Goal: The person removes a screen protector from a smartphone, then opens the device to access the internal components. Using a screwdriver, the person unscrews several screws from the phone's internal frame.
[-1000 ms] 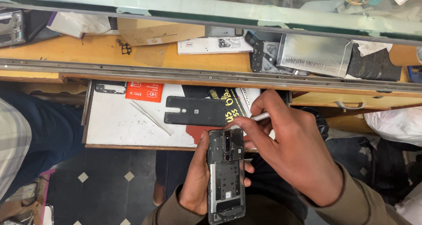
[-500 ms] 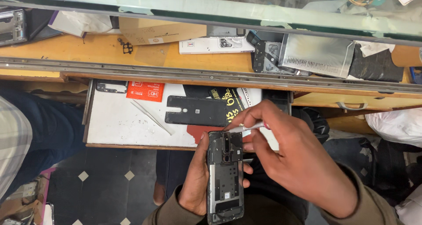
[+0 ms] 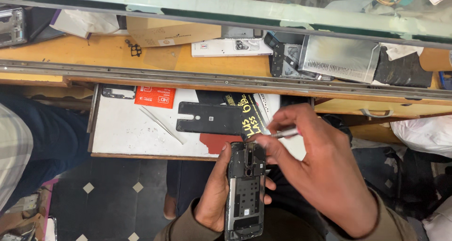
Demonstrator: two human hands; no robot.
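- At the far left a neighbour's leg in dark trousers [image 3: 42, 142] stands beside the open drawer [image 3: 117, 128]; it isn't yours.
- On the drawer's white floor lie thin tweezers [image 3: 161, 124], a red packet [image 3: 155, 97] and a black phone back cover [image 3: 209, 118], all well apart from your hands.
- Your left hand [image 3: 214, 194] cups the opened phone frame [image 3: 246, 191] from its left side, fingers curled behind it, thumb along the left edge, fingertips showing at the right edge. The frame stands upright in front of your lap, just below the drawer's front edge.
- Your right hand [image 3: 325, 175] sits to the right of the frame and above it, fingers pressed together in a pinch on a slim silver tool [image 3: 285, 133]. Your thumb and forefinger reach the frame's top end; the tool's tip is hidden.
- Above, on the wooden shelf [image 3: 70, 50], a silver pouch [image 3: 341, 57] lies at the right.
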